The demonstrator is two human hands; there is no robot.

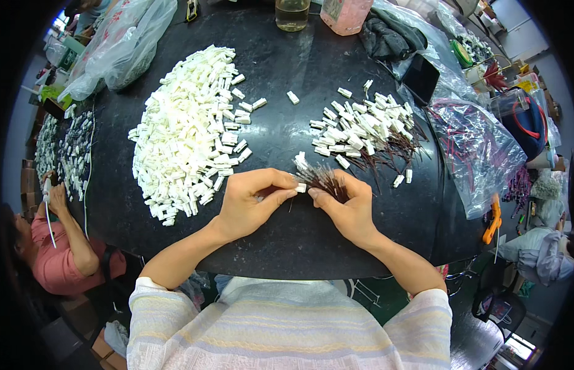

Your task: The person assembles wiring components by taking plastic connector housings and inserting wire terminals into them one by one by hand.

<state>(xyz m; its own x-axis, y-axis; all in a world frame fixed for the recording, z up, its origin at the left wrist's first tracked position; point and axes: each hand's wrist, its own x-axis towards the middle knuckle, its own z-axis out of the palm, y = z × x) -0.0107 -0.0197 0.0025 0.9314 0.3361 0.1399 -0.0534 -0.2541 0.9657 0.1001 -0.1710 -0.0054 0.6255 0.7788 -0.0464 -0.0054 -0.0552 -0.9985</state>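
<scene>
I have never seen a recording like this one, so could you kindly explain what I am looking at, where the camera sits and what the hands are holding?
There is one picture, taken by a wide fisheye camera worn on a person's head and looking down, so straight edges bend near the rim. No machine is involved: the two bare hands belong to the wearer. The left hand pinches a small white plastic connector at its fingertips. The right hand grips a bundle of thin dark wires. They work over a dark round table. On it lie a large heap of white connectors to the left and a smaller heap with wires attached to the right. A clear bag of wires sits at the far right. Another person sits at the left.
</scene>
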